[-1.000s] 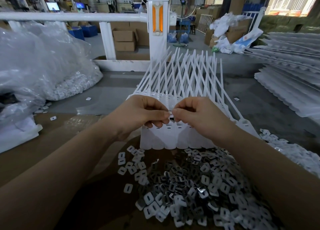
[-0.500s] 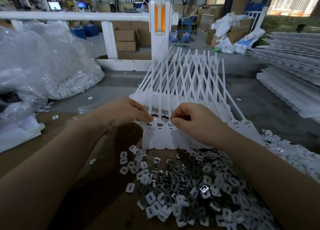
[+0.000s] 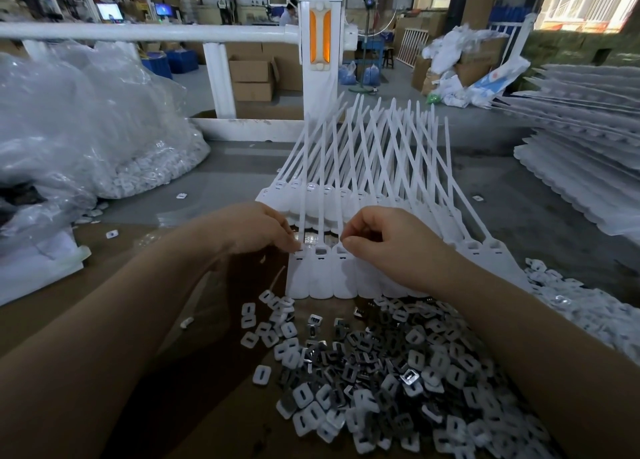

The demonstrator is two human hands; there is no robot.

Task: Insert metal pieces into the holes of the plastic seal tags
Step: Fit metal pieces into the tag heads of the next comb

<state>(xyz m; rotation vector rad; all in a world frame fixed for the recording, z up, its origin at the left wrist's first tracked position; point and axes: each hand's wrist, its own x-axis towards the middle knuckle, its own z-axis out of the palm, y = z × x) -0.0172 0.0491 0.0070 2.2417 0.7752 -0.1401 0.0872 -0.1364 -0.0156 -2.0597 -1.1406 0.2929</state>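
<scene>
A fanned stack of white plastic seal tags (image 3: pixel 322 271) lies in front of me, with long straps rising toward the white post. My left hand (image 3: pixel 256 228) pinches at the leftmost tag head, fingertips pressed on its hole. My right hand (image 3: pixel 384 240) is curled, thumb and forefinger together at the head of the third tag from the left. What either hand pinches is hidden. The tag head between them shows an open square hole (image 3: pixel 320 251). A heap of small metal pieces mixed with white plastic inserts (image 3: pixel 398 372) covers the brown board below.
A clear bag of white inserts (image 3: pixel 114 147) sits left. More tag sheets (image 3: pixel 581 168) are stacked right, with loose white inserts (image 3: pixel 571 303) near my right forearm. A white railing and post (image 3: pixel 318 60) stand behind the grey table.
My hands, pinched together at the centre a second ago, have moved apart. The left went to the leftmost tag head, the right to a tag head further right.
</scene>
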